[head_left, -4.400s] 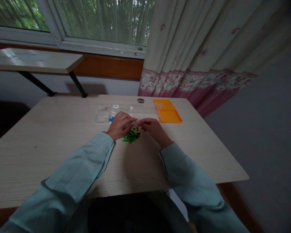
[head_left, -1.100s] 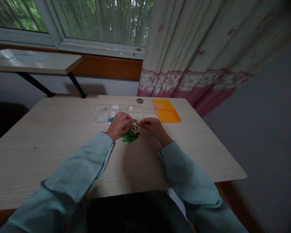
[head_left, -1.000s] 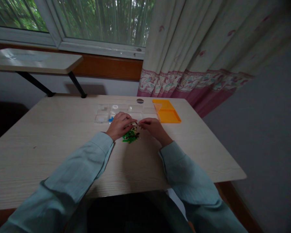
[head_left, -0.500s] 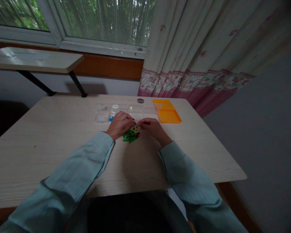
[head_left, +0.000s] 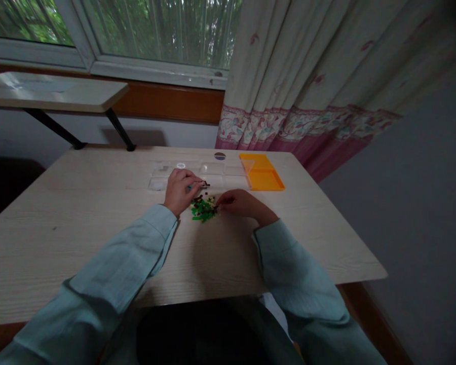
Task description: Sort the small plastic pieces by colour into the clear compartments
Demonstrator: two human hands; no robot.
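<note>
A small heap of green, dark brown and yellow pieces (head_left: pixel 202 210), like tiny building bricks, lies on the table between my hands. My right hand (head_left: pixel 243 205) reaches into its right side, thumb and fingertips pinched together; whatever is between them is too small to name. Over the front of the clear compartment box (head_left: pixel 159 183) my left hand (head_left: pixel 181 191) is curled, its fingertips closed around something small and dark that I cannot make out. Some blue shows beneath that hand. A few brown bits lie just beyond the heap.
Right of the clear box stands an orange tray (head_left: pixel 268 181) with a divider, partly overlapped by the box's edge. A dark round spot (head_left: pixel 220 156) sits behind the box. At the back left a raised shelf (head_left: pixel 61 94) stands on black legs. A curtain (head_left: pixel 289 101) hangs behind.
My hands were together above the heap and have parted. The left has drawn back slightly to the left and away from me; the right has lowered to the heap's right side.
</note>
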